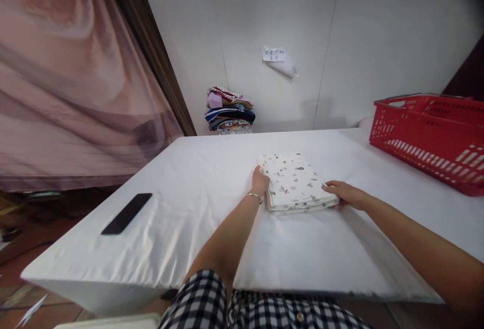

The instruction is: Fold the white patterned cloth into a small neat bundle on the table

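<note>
A folded white cloth (pixel 293 180) with small printed figures lies on the white-covered table (pixel 181 182), its stacked layers showing along the near edge. At its left side, my left hand (pixel 260 181) grips the edge, with part of the fingers hidden by the fabric. My right hand (pixel 346 194) pinches the near right corner, thumb on top and the other fingers below. A thin bracelet circles my left wrist.
A red plastic basket (pixel 427 137) stands at the table's right. On the left lies a flat black object (pixel 126 214), perhaps a phone. Behind the far edge rises a pile of folded clothes (pixel 230 112). A pink curtain (pixel 75 76) hangs at left; a paper sign (pixel 274 55) is on the wall.
</note>
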Motion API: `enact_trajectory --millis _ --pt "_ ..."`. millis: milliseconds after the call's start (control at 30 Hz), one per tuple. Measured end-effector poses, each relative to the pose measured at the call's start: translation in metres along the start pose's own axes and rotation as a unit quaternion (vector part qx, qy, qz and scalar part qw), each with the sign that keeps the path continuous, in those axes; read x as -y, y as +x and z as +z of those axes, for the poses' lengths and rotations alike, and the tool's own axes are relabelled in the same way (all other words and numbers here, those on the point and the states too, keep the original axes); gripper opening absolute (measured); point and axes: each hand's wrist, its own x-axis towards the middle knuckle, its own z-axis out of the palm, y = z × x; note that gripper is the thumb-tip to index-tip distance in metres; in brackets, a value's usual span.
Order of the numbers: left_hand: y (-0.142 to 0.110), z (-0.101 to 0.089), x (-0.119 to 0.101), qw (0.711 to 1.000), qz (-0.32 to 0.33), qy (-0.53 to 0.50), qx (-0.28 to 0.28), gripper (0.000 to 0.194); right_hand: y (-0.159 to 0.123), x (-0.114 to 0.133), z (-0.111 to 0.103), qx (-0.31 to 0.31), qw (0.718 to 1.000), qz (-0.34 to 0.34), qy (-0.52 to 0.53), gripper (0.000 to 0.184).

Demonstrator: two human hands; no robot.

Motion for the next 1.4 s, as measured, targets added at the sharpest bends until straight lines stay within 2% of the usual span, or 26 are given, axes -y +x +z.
enact_trajectory --millis 133,200,267,367,433,500,567,700,833,933,1033,1200,1300,1400 --pt "0.002 -0.011 0.001 0.999 0.001 0.027 0.046 0.076 -0.031 -0.014 0.016 0.030 0.999 -0.006 -0.037 0.070" --pt "-0.003 -0.014 0.001 0.998 0.010 0.041 0.055 0.075 -0.035 -0.016 0.016 0.014 0.995 -0.014 -0.100 0.072" --pt "-0.011 -0.014 -0.003 0.997 0.028 0.052 0.050 0.074 -0.032 -0.013 0.011 -0.029 0.983 -0.037 -0.178 0.067" --pt "-0.030 -0.009 -0.011 0.979 0.139 0.142 0.034 0.068 -0.018 -0.002 0.003 -0.126 0.936 -0.143 -0.297 0.047" --pt "-0.043 -0.002 -0.015 0.939 0.248 0.234 0.042 0.060 -0.006 0.008 0.005 -0.163 0.900 -0.218 -0.342 0.039" --pt "-0.052 0.005 -0.016 0.901 0.311 0.297 0.066 0.053 0.006 0.019 0.014 -0.167 0.879 -0.266 -0.358 0.039" --pt "-0.055 0.009 -0.011 0.891 0.302 0.327 0.089 0.054 0.018 0.029 0.027 -0.163 0.866 -0.296 -0.368 0.041" --pt "-0.052 0.007 0.004 0.909 0.230 0.335 0.090 0.067 0.045 0.045 0.050 -0.148 0.844 -0.320 -0.405 0.043" --pt "-0.052 0.004 0.011 0.913 0.222 0.332 0.082 0.068 0.072 0.064 0.057 -0.135 0.804 -0.351 -0.460 0.042" --pt "-0.054 0.004 0.010 0.911 0.213 0.341 0.093 0.070 0.090 0.079 0.058 -0.156 0.782 -0.351 -0.490 0.044" --pt "-0.055 0.005 0.010 0.912 0.211 0.340 0.097 0.071 0.106 0.084 0.059 -0.167 0.784 -0.319 -0.505 0.048" --pt "-0.056 0.005 0.013 0.913 0.218 0.331 0.097 0.070 0.124 0.071 0.054 -0.142 0.804 -0.265 -0.514 0.049" --pt "-0.057 0.005 0.015 0.915 0.219 0.325 0.100 0.070 0.125 0.070 0.053 -0.134 0.806 -0.257 -0.516 0.053" --pt "-0.057 0.006 0.016 0.919 0.221 0.313 0.097 0.070 0.120 0.080 0.063 -0.138 0.799 -0.257 -0.525 0.057"
